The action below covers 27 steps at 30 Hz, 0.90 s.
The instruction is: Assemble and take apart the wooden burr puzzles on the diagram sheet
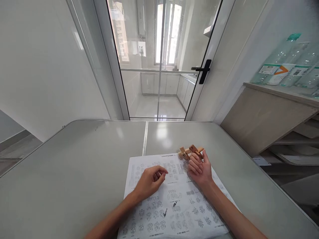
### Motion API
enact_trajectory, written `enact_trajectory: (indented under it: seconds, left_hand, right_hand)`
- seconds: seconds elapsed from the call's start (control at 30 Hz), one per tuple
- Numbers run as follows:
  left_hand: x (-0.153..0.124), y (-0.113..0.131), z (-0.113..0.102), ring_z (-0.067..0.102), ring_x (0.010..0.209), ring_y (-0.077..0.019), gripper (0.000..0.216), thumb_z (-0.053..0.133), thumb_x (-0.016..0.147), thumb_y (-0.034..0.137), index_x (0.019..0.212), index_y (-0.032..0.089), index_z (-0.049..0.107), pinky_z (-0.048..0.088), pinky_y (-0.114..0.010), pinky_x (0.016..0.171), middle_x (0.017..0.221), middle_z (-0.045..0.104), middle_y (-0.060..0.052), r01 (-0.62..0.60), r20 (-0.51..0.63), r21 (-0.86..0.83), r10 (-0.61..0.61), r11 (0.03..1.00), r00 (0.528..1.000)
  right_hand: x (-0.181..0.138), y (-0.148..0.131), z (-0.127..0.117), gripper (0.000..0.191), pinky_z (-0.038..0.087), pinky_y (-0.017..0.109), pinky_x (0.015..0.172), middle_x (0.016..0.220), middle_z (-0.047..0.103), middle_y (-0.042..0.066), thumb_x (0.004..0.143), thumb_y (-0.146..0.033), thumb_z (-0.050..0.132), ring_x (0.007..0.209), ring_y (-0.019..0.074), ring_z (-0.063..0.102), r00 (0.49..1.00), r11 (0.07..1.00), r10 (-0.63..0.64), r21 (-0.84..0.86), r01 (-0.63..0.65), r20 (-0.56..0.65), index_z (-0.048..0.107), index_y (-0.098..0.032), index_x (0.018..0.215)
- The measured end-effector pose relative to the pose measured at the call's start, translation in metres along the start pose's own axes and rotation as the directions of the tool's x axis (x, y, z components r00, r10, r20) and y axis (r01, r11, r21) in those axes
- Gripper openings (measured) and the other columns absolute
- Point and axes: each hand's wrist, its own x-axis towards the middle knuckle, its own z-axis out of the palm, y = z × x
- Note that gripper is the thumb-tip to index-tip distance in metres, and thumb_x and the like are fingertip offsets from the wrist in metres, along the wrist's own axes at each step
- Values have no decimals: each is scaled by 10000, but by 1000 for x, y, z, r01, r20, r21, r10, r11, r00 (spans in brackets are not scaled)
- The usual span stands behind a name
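My left hand (151, 180) rests over the printed sheet (184, 215), its fingers curled in and nothing visible between them. On the right, my right hand (200, 168) is turned partly palm up with its fingers bent. Its thumb and forefinger close on a notched wooden puzzle piece (192, 148) marked with a dark character. Beside and beneath that lie other wooden puzzle pieces (183, 155) at the sheet's top right edge. Exactly where the fingertips meet the wood is partly hidden. Rows of small line diagrams and a few dark pen marks cover the paper.
The pale table (74, 172) has a seam (145, 137) running away from me. Beyond its far edge stands a glazed door (159, 83) with a black handle (204, 71). To the right, plastic bottles (284, 66) stand on a wooden shelf unit (269, 109).
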Motion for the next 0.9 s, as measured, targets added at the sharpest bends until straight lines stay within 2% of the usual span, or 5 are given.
enact_trajectory:
  seconds: [0.33,0.6,0.67,0.77,0.9]
  left_hand:
    - [1,-5,1,553,654,-145,236,567,988,323,1022,186,757,433,-266,628,730,664,-12,-14,-5,5,14,1000,1000]
    - [1,-6,0,586,670,-153,239,564,995,332,1028,192,756,448,-273,631,748,693,-21,-18,-6,18,19,1000,1000]
    - [1,-7,0,597,678,-155,246,556,1001,336,1034,191,751,455,-275,637,758,701,-24,-21,0,17,21,1000,1000]
    - [0,-7,1,619,694,-159,256,537,1014,342,1057,194,741,470,-278,643,781,716,-29,-30,16,7,30,1000,999]
    - [0,-7,1,611,685,-154,283,526,1045,403,1082,199,719,482,-275,630,769,693,-22,-27,16,17,26,1000,1000]
  right_hand:
    - [3,-2,-5,349,310,162,325,431,400,-132,969,-443,746,304,53,314,1000,997,-23,-73,22,-8,534,-232,787]
    - [6,1,-2,261,266,167,288,401,362,-131,937,-390,745,305,60,227,993,963,-110,-251,95,-46,611,-218,794]
    - [3,4,6,280,258,168,297,407,368,-118,950,-422,731,325,61,218,981,921,-178,-365,139,-76,635,-212,792]
    - [-4,11,18,360,287,172,343,439,395,-88,1001,-495,679,369,69,260,954,792,-287,-582,186,-86,654,-212,780]
    - [-15,25,23,430,307,223,403,442,436,-52,1018,-558,665,426,99,299,947,597,-319,-767,238,45,689,-217,757]
